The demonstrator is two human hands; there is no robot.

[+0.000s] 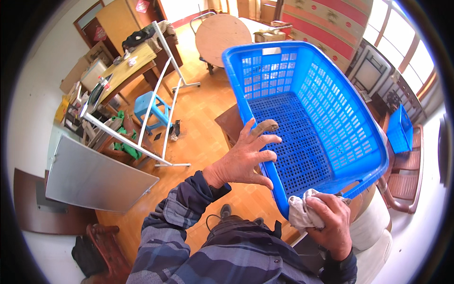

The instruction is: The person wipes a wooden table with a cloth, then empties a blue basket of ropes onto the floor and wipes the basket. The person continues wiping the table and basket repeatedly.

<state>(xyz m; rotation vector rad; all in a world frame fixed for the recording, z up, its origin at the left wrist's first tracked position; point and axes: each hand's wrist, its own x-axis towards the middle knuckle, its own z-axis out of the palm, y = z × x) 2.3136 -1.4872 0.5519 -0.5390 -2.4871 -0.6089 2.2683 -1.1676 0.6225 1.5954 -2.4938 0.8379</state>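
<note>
A large blue plastic basket with slotted walls and a grid bottom stands before me, its open top facing up. My left hand is at its near left rim, fingers spread over the edge; one finger has a brownish wrap. Whether the palm presses on the rim cannot be told. In my right hand is a crumpled whitish cloth, held against the near corner of the rim, beside the handle slot. The inside of the basket shows no contents.
A white metal frame on casters and a blue stool are at the left, near a cluttered wooden table. A grey panel leans lower left. Beyond is a round tabletop; a smaller blue basket sits at the right.
</note>
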